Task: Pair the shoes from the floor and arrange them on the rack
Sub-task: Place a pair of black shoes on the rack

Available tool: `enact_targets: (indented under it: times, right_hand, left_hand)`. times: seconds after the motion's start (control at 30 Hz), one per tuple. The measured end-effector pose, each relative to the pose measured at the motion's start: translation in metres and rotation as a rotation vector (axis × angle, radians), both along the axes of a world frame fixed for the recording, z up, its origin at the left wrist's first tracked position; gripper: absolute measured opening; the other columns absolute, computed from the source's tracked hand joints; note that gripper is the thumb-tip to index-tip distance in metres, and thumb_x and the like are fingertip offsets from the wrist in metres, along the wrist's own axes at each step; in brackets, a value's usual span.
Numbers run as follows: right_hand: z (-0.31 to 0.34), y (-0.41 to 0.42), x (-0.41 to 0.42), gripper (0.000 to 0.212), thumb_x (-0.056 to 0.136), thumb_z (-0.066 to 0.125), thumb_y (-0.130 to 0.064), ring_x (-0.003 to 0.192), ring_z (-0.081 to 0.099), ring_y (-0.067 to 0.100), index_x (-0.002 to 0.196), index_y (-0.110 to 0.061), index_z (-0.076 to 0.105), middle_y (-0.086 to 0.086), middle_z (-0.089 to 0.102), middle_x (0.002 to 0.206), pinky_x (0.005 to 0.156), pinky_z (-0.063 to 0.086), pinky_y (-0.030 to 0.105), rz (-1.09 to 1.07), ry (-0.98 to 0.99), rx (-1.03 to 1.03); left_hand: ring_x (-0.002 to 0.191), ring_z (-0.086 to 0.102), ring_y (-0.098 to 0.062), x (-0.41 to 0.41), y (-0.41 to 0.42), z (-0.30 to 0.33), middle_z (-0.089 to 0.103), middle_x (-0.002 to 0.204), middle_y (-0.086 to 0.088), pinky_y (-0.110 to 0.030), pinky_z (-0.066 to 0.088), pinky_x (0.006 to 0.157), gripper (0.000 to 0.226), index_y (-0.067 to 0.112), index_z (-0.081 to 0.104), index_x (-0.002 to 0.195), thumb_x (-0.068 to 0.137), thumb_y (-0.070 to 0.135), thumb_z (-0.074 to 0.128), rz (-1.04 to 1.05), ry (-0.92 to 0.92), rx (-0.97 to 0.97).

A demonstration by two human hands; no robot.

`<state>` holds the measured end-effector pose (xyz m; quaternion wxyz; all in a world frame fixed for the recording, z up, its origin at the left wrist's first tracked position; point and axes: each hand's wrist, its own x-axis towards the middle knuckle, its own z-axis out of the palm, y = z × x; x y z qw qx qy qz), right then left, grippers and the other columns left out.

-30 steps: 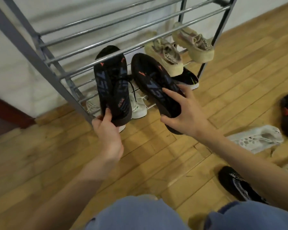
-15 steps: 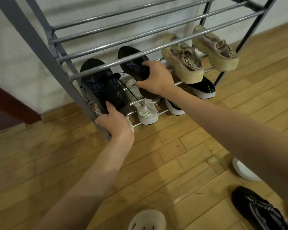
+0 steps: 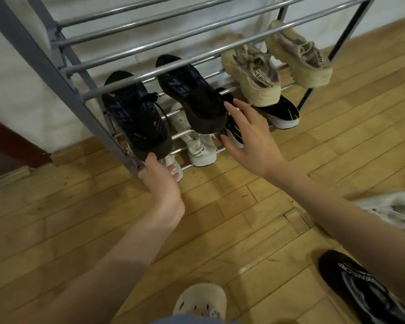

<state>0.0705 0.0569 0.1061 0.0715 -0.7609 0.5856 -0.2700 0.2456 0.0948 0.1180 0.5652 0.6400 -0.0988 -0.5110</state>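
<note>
Touching knit black sneaker [image 3: 136,120] heel: left hand [image 3: 160,183] | right hand [image 3: 250,139] fingers spread, empty

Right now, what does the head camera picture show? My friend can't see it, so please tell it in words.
Two bare hands reach toward a pair of black sneakers resting on a metal shoe rack: the left hand touches one heel, the right hand hovers open by the other. Tan sneakers sit beside them, and more shoes wait on the wooden floor.
</note>
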Motion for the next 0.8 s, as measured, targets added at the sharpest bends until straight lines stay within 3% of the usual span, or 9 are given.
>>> enact_targets:
  times: [0.07, 0.2, 0.33, 0.47, 0.63, 0.8]
  right_hand:
    - [-0.013, 0.021, -0.025, 0.060, 0.093, 0.058, -0.027, 0.136, 0.039, 0.033, 0.145, -0.006, 0.039, 0.018, 0.040, 0.147, 0.110, 0.035, 0.046, -0.052, 0.012, 0.004]
    - [-0.035, 0.064, -0.088, 0.061, 0.092, 0.060, -0.018, 0.136, 0.036, 0.031, 0.146, -0.008, 0.035, 0.017, 0.033, 0.149, 0.111, 0.033, 0.040, -0.223, 0.001, 0.197]
    - [-0.047, 0.114, -0.149, 0.056, 0.092, 0.060, -0.014, 0.127, 0.045, 0.031, 0.144, -0.006, 0.039, 0.016, 0.036, 0.147, 0.100, 0.034, 0.028, -0.464, -0.068, 0.310]
    - [-0.056, 0.179, -0.197, 0.050, 0.091, 0.061, -0.013, 0.121, 0.050, 0.027, 0.139, -0.008, 0.047, 0.013, 0.045, 0.137, 0.102, 0.045, 0.041, -0.637, -0.160, 0.340]
    - [-0.064, 0.252, -0.226, 0.044, 0.090, 0.062, -0.011, 0.111, 0.056, 0.020, 0.133, -0.010, 0.051, 0.007, 0.054, 0.126, 0.092, 0.051, 0.039, -0.839, -0.267, 0.396]
    - [-0.076, 0.305, -0.239, 0.039, 0.089, 0.063, -0.014, 0.112, 0.055, 0.022, 0.127, -0.008, 0.056, 0.007, 0.057, 0.122, 0.096, 0.049, 0.046, -0.967, -0.323, 0.458]
  left_hand:
    - [0.087, 0.059, -0.015, -0.013, 0.008, -0.009, 0.055, 0.094, -0.002, -0.028, 0.048, 0.078, 0.024, 0.017, 0.045, 0.118, 0.098, 0.029, 0.040, -0.171, -0.045, 0.027]
    - [0.078, 0.060, -0.019, -0.053, 0.014, -0.028, 0.058, 0.082, -0.004, -0.031, 0.050, 0.072, 0.008, 0.009, 0.053, 0.099, 0.092, 0.009, 0.049, -0.741, -0.232, 0.065]
    - [0.073, 0.061, -0.020, -0.107, 0.011, -0.035, 0.059, 0.075, -0.001, -0.036, 0.048, 0.074, 0.003, 0.012, 0.055, 0.092, 0.090, 0.011, 0.053, -1.195, -0.413, 0.016]
    - [0.071, 0.061, -0.017, -0.150, 0.019, -0.050, 0.062, 0.076, 0.001, -0.034, 0.048, 0.071, 0.006, 0.018, 0.055, 0.086, 0.088, 0.012, 0.053, -1.397, -0.482, -0.060]
    - [0.072, 0.061, -0.015, -0.197, 0.040, -0.066, 0.063, 0.079, -0.001, -0.030, 0.047, 0.069, 0.009, 0.015, 0.059, 0.087, 0.088, 0.011, 0.051, -1.621, -0.587, -0.110]
    - [0.077, 0.065, -0.021, -0.257, 0.062, -0.061, 0.066, 0.087, -0.004, -0.034, 0.053, 0.074, 0.011, 0.014, 0.061, 0.092, 0.089, 0.011, 0.051, -1.902, -0.733, -0.275]
